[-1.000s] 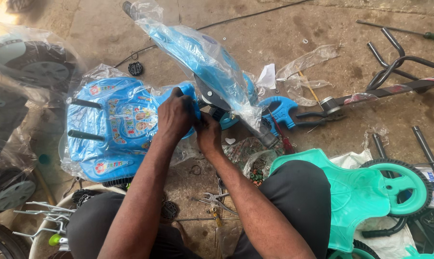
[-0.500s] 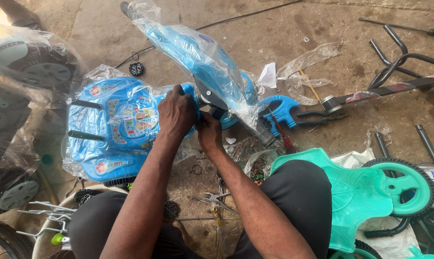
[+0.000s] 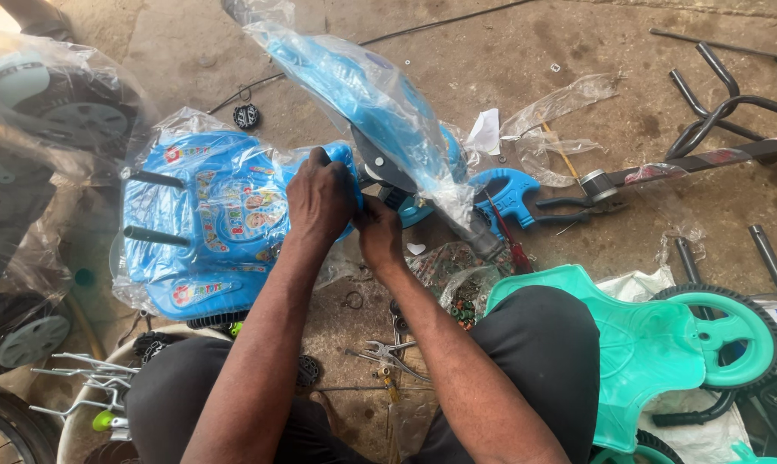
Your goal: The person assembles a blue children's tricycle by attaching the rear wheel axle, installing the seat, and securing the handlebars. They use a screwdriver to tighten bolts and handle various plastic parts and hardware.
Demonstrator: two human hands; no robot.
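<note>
Bare, stained concrete floor (image 3: 526,51) fills the background, strewn with toy-tricycle parts. At the centre of the view a blue plastic part in clear wrap (image 3: 363,103) is held, its long axis running from about 11 o'clock down to 5 o'clock, where a dark stem end is met by both hands. The left hand (image 3: 322,196) is closed over a blue rounded piece just at 9 o'clock of that stem, knuckles up. The right hand (image 3: 380,234) is curled tight directly below the stem, at 6 o'clock of it and touching the left hand; what its fingers pinch cannot be told. Both hands are equally near the junction. At 9 o'clock of the hands a blue stickered body panel in plastic (image 3: 201,225) lies flat, touching the left hand's edge. At 3 o'clock a blue handle piece (image 3: 502,191) and red-handled screwdriver (image 3: 510,245) lie near, with pliers (image 3: 578,204) just beyond. At 5 o'clock a teal tricycle frame (image 3: 642,344) with its wheel (image 3: 722,331) rests against the right knee. Small pliers (image 3: 387,352) lie between the knees at 6 o'clock. Black metal handlebars (image 3: 724,103) lie well apart at 2 o'clock.
</note>
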